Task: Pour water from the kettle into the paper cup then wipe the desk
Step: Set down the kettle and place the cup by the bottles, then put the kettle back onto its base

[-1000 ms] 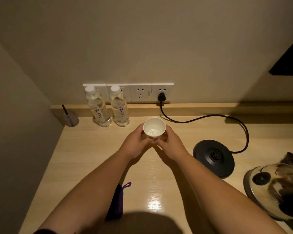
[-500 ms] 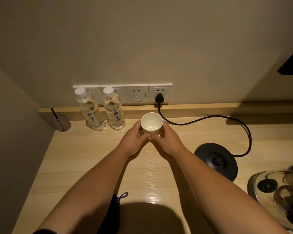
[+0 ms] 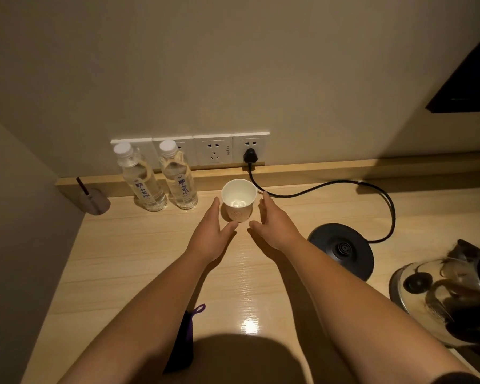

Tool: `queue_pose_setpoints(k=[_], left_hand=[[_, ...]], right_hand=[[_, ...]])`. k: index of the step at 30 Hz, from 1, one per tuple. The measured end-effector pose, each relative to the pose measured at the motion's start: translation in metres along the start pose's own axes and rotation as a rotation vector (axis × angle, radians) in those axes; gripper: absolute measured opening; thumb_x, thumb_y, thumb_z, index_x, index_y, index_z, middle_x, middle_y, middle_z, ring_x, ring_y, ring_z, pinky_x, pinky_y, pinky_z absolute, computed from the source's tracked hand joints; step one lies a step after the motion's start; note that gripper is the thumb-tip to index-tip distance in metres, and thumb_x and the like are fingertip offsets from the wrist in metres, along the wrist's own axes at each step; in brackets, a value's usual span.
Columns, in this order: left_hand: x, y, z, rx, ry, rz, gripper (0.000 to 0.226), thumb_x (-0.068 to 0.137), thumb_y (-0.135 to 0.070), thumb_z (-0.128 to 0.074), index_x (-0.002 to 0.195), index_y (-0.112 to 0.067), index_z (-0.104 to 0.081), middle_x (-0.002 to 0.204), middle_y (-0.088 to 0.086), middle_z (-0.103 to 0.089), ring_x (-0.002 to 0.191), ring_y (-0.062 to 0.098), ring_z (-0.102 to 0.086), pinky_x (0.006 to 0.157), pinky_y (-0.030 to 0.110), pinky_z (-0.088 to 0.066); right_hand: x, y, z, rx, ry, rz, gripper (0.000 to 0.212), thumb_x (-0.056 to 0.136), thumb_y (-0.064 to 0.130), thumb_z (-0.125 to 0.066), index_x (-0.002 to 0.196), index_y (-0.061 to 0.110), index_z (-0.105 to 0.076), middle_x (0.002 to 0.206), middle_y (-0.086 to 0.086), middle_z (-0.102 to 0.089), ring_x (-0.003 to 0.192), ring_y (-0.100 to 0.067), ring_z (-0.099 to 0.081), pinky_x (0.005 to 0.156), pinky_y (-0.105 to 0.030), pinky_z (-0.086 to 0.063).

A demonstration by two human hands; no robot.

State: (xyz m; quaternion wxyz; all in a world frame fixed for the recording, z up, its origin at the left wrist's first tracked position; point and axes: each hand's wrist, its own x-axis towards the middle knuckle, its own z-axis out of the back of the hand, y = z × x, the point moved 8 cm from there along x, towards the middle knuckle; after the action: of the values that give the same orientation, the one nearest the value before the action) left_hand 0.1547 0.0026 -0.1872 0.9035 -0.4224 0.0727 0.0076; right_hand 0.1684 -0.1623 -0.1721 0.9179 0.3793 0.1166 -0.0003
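Your paper cup [image 3: 239, 200] stands upright on the tabletop [image 3: 139, 253], just beside the two water bottles [image 3: 161, 178] and near the back ledge; it sits straight ahead of you, between your two hands, its open mouth facing up and what looks like a little water in the bottom. Your left hand [image 3: 211, 236] lies spread flat to the left of the cup, and your right hand [image 3: 272, 225] is spread to its right — both are empty, fingers loose, holding nothing; whether a fingertip grazes the cup wall I cannot tell. The relation that counts next, as I judge it, is the cloth: the dark purple cloth [image 3: 182, 345] lies close to you at the near edge, under your left forearm, so your left hand is much the nearer one for wiping. The kettle [image 3: 449, 295] sits off its base [image 3: 341, 249] at the far right, well apart from the cup; the black cord [image 3: 344, 184] runs behind — mind it when you sweep the tabletop.
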Motion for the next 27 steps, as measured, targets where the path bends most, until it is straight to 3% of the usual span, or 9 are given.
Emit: queue_pose_setpoints(k=[4, 8, 11, 14, 18, 22, 24, 27], left_hand=[[-0.059, -0.005, -0.018, 0.161, -0.128, 0.057, 0.065, 0.101, -0.038, -0.043, 0.154, -0.016, -0.015, 0.161, 0.004, -0.021, 0.144, 0.021, -0.026, 0.113, 0.034, -0.028], [-0.110, -0.019, -0.064, 0.420, -0.008, -0.045, 0.063, 0.102, -0.045, -0.029, 0.154, -0.012, -0.016, 0.163, 0.008, -0.008, 0.149, 0.022, -0.005, 0.120, 0.037, -0.005], [-0.122, -0.020, -0.090, 0.656, 0.074, -0.061, 0.068, 0.100, -0.053, -0.015, 0.155, -0.013, -0.013, 0.163, 0.009, -0.004, 0.149, 0.026, 0.001, 0.119, 0.045, 0.003], [-0.124, -0.023, -0.095, 0.750, 0.079, -0.080, 0.074, 0.097, -0.056, -0.007, 0.155, -0.011, -0.013, 0.163, 0.010, -0.006, 0.149, 0.028, 0.000, 0.119, 0.048, 0.001], [-0.123, -0.024, -0.095, 0.783, 0.081, -0.097, 0.071, 0.098, -0.053, -0.014, 0.153, -0.009, -0.019, 0.162, 0.012, -0.011, 0.149, 0.029, -0.004, 0.117, 0.049, -0.005], [-0.121, -0.024, -0.097, 0.834, 0.079, -0.091, 0.070, 0.098, -0.052, -0.017, 0.151, -0.008, -0.022, 0.162, 0.013, -0.014, 0.148, 0.030, -0.007, 0.117, 0.051, -0.010], [-0.120, -0.023, -0.097, 0.846, 0.081, -0.085, 0.069, 0.098, -0.052, -0.018, 0.151, -0.008, -0.024, 0.161, 0.014, -0.016, 0.147, 0.031, -0.009, 0.116, 0.052, -0.012], [-0.119, -0.024, -0.097, 0.853, 0.069, -0.094, 0.069, 0.098, -0.052, -0.020, 0.150, -0.006, -0.026, 0.160, 0.015, -0.019, 0.147, 0.033, -0.012, 0.115, 0.054, -0.014]], right_hand=[[-0.044, -0.001, 0.027, -0.148, -0.031, 0.052, 0.076, 0.093, 0.029, -0.058, 0.153, 0.019, -0.012, 0.152, -0.006, -0.037, 0.134, -0.025, -0.040, 0.103, -0.036, -0.038], [-0.110, -0.012, 0.064, -0.232, -0.079, 0.121, 0.061, 0.096, 0.028, -0.051, 0.150, 0.016, -0.025, 0.150, -0.005, -0.040, 0.135, -0.022, -0.038, 0.104, -0.034, -0.036], [-0.159, -0.027, 0.101, -0.258, -0.150, 0.121, 0.053, 0.095, 0.028, -0.051, 0.145, 0.018, -0.036, 0.147, -0.001, -0.045, 0.134, -0.019, -0.038, 0.105, -0.033, -0.035], [-0.204, -0.041, 0.142, -0.336, -0.214, 0.137, 0.049, 0.095, 0.028, -0.052, 0.142, 0.017, -0.042, 0.144, 0.000, -0.047, 0.132, -0.018, -0.040, 0.104, -0.033, -0.037], [-0.257, -0.056, 0.191, -0.430, -0.310, 0.149, 0.045, 0.093, 0.026, -0.053, 0.136, 0.014, -0.050, 0.141, -0.003, -0.049, 0.131, -0.018, -0.041, 0.105, -0.029, -0.031], [-0.303, -0.074, 0.249, -0.422, -0.538, 0.142, 0.040, 0.089, 0.021, -0.060, 0.128, 0.009, -0.058, 0.134, -0.006, -0.056, 0.129, -0.021, -0.044, 0.107, -0.028, -0.030], [-0.322, -0.092, 0.271, -0.381, -0.630, 0.104, 0.042, 0.088, 0.022, -0.062, 0.128, 0.008, -0.057, 0.134, -0.008, -0.055, 0.130, -0.022, -0.042, 0.108, -0.033, -0.033], [-0.335, -0.131, 0.284, -0.260, -0.613, -0.092, 0.060, 0.088, 0.033, -0.063, 0.140, 0.014, -0.042, 0.144, -0.004, -0.043, 0.134, -0.018, -0.033, 0.109, -0.035, -0.032]])
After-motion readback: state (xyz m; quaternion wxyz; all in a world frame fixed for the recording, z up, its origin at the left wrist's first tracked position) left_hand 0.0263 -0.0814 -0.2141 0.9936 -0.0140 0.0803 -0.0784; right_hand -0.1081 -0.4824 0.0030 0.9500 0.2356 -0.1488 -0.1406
